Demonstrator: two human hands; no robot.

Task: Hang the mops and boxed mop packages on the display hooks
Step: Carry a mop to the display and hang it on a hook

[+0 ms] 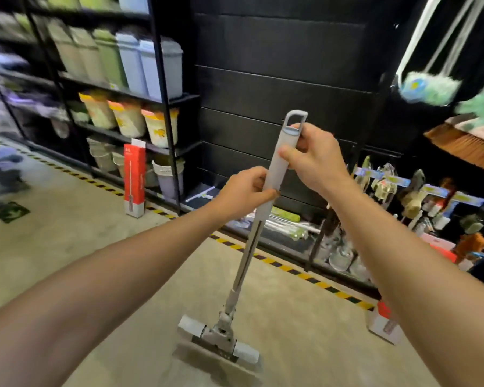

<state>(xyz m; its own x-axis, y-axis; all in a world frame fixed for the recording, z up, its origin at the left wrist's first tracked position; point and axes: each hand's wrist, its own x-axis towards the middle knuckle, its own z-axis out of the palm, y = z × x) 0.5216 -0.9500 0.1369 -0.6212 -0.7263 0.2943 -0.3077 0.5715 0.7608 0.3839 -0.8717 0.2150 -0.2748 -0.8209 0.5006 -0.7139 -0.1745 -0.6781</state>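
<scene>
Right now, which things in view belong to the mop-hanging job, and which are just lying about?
Job: grey mop, held by left hand and right hand; red mop box standing by the shelves.

Not job: storage bins, buckets, hanging dusters.

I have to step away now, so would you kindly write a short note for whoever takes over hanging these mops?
Left hand: grips the mop handle at mid-grip.
Right hand: holds the same handle just under its hanging loop.
Mop: upright, tilted slightly, its head down at the floor, facing the black wall panel.
Red box: stands on the floor against the shelf rack. A second box stands on the floor at the right.
Done: this mop is in hand. Other mops already hang at upper right.
Left: hang this mop by its loop, then both boxes.
</scene>
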